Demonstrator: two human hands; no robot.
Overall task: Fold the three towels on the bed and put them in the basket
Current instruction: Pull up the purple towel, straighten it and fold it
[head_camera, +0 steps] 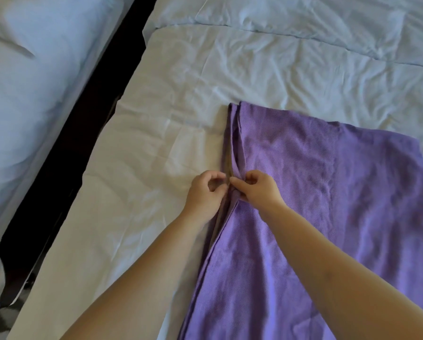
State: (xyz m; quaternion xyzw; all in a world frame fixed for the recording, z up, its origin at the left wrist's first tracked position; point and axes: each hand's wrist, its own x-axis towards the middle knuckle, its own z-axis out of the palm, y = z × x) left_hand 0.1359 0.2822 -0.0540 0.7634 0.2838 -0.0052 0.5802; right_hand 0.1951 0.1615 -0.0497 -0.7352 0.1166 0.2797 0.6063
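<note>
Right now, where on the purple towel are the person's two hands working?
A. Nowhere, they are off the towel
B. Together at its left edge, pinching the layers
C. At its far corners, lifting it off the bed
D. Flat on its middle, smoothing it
B: the left hand and right hand meet fingertip to fingertip at the left edge of the purple towel, which lies on the bed.

Single head-worn view, looking forward and steeply down from above the near edge of the bed [171, 99]. It is sitting close, with both forearms entering from the bottom edge. The wide lens is taking in a dark gap [65, 153] at left and a second bed [33, 94] beyond it.
</note>
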